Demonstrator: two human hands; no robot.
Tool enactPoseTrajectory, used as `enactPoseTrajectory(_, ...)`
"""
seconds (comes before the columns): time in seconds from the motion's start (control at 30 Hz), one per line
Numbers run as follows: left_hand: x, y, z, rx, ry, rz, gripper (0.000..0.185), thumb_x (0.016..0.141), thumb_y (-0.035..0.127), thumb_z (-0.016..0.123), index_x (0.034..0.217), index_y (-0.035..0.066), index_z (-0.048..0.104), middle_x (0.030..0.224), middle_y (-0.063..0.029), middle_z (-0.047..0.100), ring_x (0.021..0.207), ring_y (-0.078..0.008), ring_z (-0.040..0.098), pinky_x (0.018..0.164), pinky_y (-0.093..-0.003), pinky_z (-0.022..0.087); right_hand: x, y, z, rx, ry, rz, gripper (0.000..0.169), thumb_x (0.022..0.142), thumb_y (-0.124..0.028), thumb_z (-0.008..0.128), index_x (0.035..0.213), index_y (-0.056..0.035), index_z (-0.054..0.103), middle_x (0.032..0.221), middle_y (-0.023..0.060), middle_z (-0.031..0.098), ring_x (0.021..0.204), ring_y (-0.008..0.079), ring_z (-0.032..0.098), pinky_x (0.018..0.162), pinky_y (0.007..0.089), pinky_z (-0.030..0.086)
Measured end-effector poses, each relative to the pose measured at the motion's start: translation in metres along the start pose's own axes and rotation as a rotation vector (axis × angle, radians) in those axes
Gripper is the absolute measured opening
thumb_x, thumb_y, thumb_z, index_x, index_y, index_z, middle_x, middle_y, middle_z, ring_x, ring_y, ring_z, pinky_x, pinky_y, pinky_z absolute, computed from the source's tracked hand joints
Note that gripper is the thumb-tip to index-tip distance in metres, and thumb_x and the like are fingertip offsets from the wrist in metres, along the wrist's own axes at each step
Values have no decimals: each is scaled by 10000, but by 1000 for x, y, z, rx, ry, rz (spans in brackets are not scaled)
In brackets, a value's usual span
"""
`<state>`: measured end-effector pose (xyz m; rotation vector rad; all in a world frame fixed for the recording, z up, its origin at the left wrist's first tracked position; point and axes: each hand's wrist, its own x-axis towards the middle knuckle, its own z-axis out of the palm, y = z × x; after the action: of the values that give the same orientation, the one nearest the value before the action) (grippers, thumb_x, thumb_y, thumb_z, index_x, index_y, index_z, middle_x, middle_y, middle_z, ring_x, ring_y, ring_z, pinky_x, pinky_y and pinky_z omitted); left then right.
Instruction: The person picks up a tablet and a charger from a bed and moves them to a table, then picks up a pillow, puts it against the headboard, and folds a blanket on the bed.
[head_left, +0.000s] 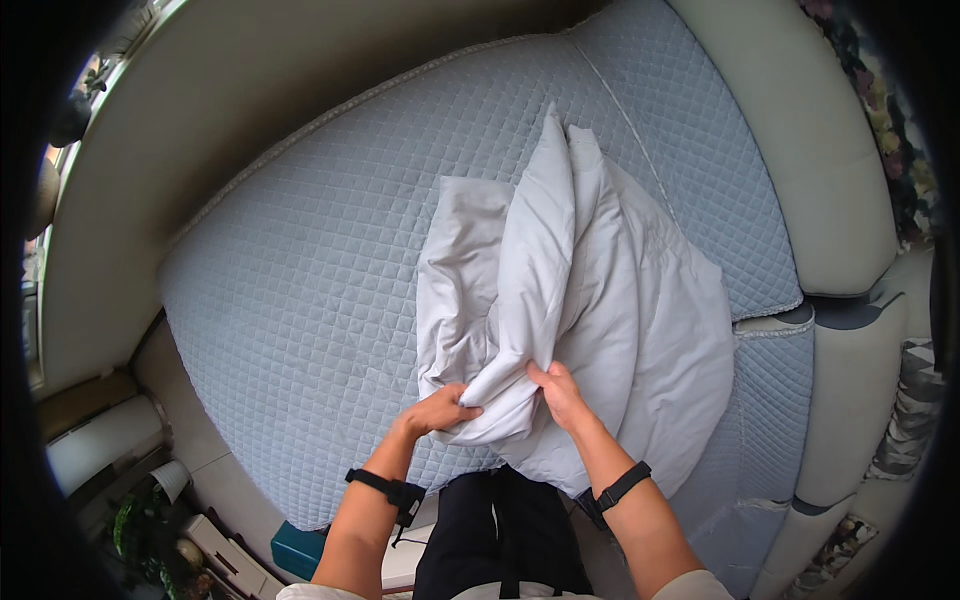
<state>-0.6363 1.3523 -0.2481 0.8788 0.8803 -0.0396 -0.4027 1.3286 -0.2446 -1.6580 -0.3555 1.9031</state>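
Note:
A pale grey-white quilt (667, 322) lies rumpled in front of me, with a long raised fold running away from my hands. My left hand (442, 410) grips the near edge of that fold, thumb on top and fingers partly hidden in the cloth. On the other side of the same fold, my right hand (556, 390) pinches the fabric between thumb and fingers. Under the quilt spreads a light blue quilted sofa cover (300, 300).
A cream sofa backrest (817, 150) borders the cover on the right, with patterned cushions (904, 412) behind. A pale wall (180, 112) rises at the left. Lower left are a green plant (135, 529), a teal box (298, 550) and tiled floor (202, 435).

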Motion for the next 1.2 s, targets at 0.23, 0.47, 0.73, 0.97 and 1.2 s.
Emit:
enactPoseTrajectory(0.23, -132, -110, -63, 562, 163, -314, 344, 747, 209, 663, 1019, -2, 667, 970, -188, 683, 901, -297, 662, 756, -403, 519, -6, 32, 123, -569, -561, 64, 354, 919, -235, 581, 1163, 20, 612, 1114, 76, 646, 1010, 131, 573, 914, 276, 422)
enactPoseTrajectory(0.47, -119, -120, -43, 721, 735, -516, 460, 753, 76, 537, 1206, -3, 520, 1171, -261, 569, 1040, -398, 581, 869, -462, 473, 8, 72, 108, -681, -290, -11, 405, 892, -181, 579, 1285, -87, 552, 1076, 115, 664, 973, 179, 614, 889, 282, 449)
enactPoseTrajectory(0.73, -36, -54, -53, 416, 1067, 148, 515, 739, 74, 626, 1225, -31, 493, 1164, -263, 567, 1063, -424, 547, 896, -458, 449, 21, 31, 57, -485, 104, -54, 352, 890, -162, 572, 1211, -19, 588, 1109, 104, 637, 1017, 170, 577, 899, 290, 432)
enactPoseTrajectory(0.97, -13, -21, -11, 711, 196, 319, 277, 700, 78, 641, 962, 10, 587, 959, -200, 610, 918, -390, 580, 802, -447, 460, 39, -35, 85, -170, 155, -339, 927, 811, -280, 711, 1466, 13, 125, 1414, 217, 349, 1261, 277, 413, 1000, 348, 395)
enactPoseTrajectory(1.2, 7, -12, -42, 298, 495, 329, 428, 837, 177, 661, 1184, -50, 559, 1073, -214, 603, 1022, -353, 581, 895, -386, 458, 75, -62, 63, -15, 205, -257, 431, 793, 0, 509, 1221, 51, 511, 1165, 124, 584, 1022, 214, 562, 927, 307, 410)
